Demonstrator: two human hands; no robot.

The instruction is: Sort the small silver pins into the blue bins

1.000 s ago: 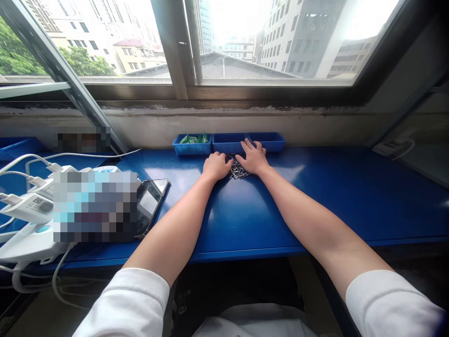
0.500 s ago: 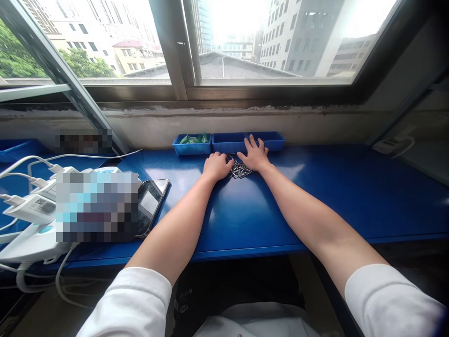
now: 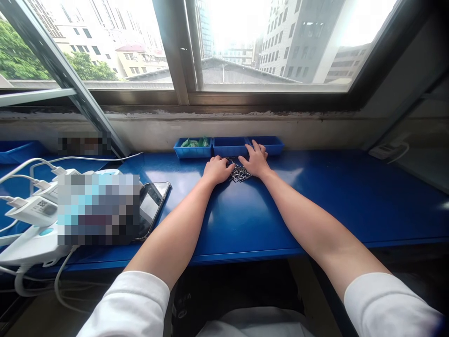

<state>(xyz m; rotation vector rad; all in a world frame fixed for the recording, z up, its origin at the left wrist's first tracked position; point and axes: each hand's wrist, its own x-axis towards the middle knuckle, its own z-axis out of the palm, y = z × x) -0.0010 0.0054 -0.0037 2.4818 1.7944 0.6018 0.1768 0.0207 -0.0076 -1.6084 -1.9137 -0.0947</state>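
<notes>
Since a moment ago, the right hand (image 3: 256,161) has drawn its spread fingers closer together beside the pile of metal pins (image 3: 239,173).

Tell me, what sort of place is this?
Probably a small workshop, set up at a window: a blue workbench, blue parts trays, and a pile of small metal parts.

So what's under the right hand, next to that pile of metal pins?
The right hand rests on the blue bench beside the pile of metal pins. Its palm hides whatever lies directly beneath.
</notes>
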